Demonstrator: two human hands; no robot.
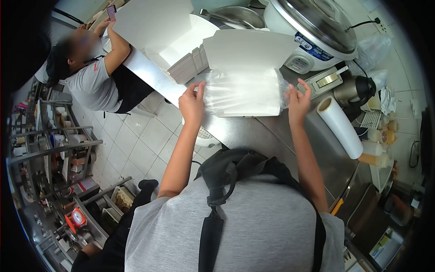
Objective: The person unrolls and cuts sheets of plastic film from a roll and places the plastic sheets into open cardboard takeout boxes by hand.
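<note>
An open white cardboard box [247,50] sits on the steel counter, its lid flap raised at the far side. Across its open part stretches a sheet of clear plastic film [215,95], wrinkled at both ends. My left hand [193,100] pinches the film's left end, just off the box's left side. At the opposite end my right hand [298,100] is closed on the film, with one finger raised. The film's exact edges blur into the white box, and I cannot tell what lies under it.
A large rice cooker [312,34] stands behind the box. At right are a white roll [340,127], a tape dispenser [324,82] and a steel kettle [353,90]. Stacked white cartons [189,67] stand at left. Another person [97,86] holds a phone beyond the counter's left edge.
</note>
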